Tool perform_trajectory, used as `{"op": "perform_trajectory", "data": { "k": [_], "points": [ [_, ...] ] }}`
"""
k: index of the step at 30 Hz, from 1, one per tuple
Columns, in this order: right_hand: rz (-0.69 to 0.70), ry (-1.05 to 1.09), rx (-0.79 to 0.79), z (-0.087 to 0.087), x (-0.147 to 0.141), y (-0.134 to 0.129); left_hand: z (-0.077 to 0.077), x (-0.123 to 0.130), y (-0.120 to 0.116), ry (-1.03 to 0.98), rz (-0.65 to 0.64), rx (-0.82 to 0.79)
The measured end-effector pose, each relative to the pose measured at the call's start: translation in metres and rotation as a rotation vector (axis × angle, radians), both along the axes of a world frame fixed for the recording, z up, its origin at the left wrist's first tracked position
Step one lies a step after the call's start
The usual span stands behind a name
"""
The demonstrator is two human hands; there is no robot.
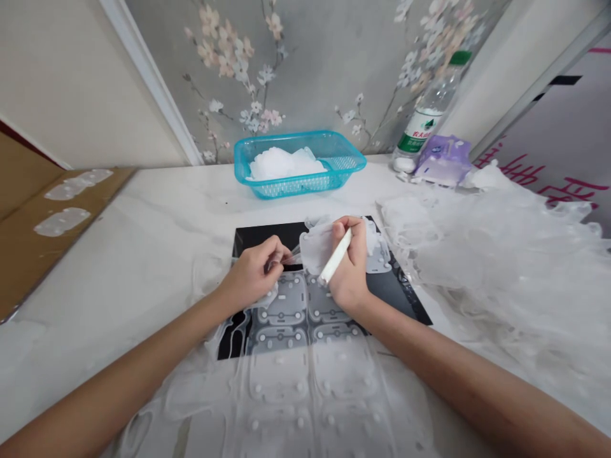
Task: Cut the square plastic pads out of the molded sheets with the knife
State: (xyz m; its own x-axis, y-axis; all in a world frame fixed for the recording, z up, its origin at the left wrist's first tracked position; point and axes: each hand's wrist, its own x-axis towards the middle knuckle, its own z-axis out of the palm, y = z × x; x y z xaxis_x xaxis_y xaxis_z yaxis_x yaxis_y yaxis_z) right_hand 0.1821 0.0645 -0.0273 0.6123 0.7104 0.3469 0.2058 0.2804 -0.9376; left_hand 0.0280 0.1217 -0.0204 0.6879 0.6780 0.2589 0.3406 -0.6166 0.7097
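A translucent, flexible sheet [281, 362] of moulded rounded-square pieces with small white studs lies across a black mat [403, 296] and runs toward me over the table. My left hand [252, 272] is closed, its fingertips pinching a thin clear strip at the sheet's far edge. In my right hand [352, 273] sits a white pen-like stick [335, 257], slanting down toward me; its tip is not clear. Several loose translucent pieces [315, 247] are bunched at that hand's fingers, partly hidden by them. I cannot tell whether the fingers grip these pieces too.
A blue plastic basket [243, 166] holding white translucent pieces [281, 164] stands against the wall. At right is a large heap of translucent scraps [506, 254], with a water bottle [422, 121] and purple packet [443, 159] behind. Cardboard [52, 254] with two pieces lies left.
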Motion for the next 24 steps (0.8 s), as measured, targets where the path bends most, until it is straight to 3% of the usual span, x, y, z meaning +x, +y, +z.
{"op": "perform_trajectory", "data": {
  "k": [7, 14, 17, 20, 22, 24],
  "points": [
    [-0.118, 0.045, 0.031, 0.001, 0.004, 0.002, 0.007, 0.004, 0.004, 0.249, -0.016, 0.395],
    [-0.134, 0.129, 0.037, -0.001, 0.004, 0.008, 0.010, 0.007, 0.006, 0.461, -0.260, 0.690],
    [-0.236, 0.127, 0.011, 0.002, 0.018, 0.015, 0.012, 0.005, 0.005, 0.494, -0.318, 0.760],
    [-0.445, -0.059, -0.033, 0.015, 0.048, 0.021, 0.010, 0.003, 0.003, 0.487, -0.313, 0.753],
    [-0.538, -0.296, 0.004, 0.023, 0.069, 0.019, 0.007, 0.003, 0.001, 0.441, -0.197, 0.700],
    [-0.535, -0.585, 0.038, 0.025, 0.084, 0.013, 0.005, 0.003, 0.000, 0.343, -0.019, 0.598]
  ]
}}
